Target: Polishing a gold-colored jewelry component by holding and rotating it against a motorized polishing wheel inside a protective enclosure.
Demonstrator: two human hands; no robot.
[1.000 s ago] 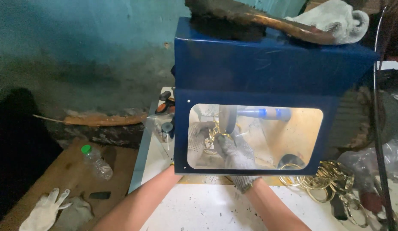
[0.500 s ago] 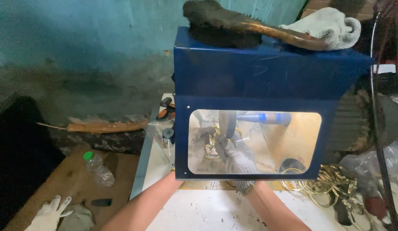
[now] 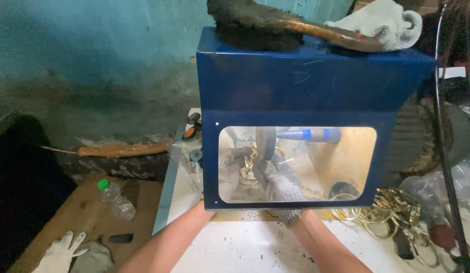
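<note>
Both my forearms reach under the front of a blue metal cabinet [image 3: 305, 86] with a clear window. Inside, my gloved left hand [image 3: 229, 164] and gloved right hand [image 3: 281, 181] together hold a gold-coloured metal ring piece [image 3: 250, 164] against a spinning dark wheel [image 3: 266, 142]. A blue and white cylinder [image 3: 308, 134] lies across behind the wheel. The knitted gloves are grey-white. The fingers are partly hidden by glare on the window.
A pile of gold rings [image 3: 386, 215] lies on the white table [image 3: 235, 250] at right. A dark brush [image 3: 275, 23] and white cloth [image 3: 381, 20] rest on the cabinet. A plastic bottle [image 3: 115, 199] and a glove [image 3: 60, 250] lie on the board at left.
My view has shifted slightly, so the cabinet sits a little lower and further left. My hands stay at the wheel, holding the ring piece with small adjustments.
</note>
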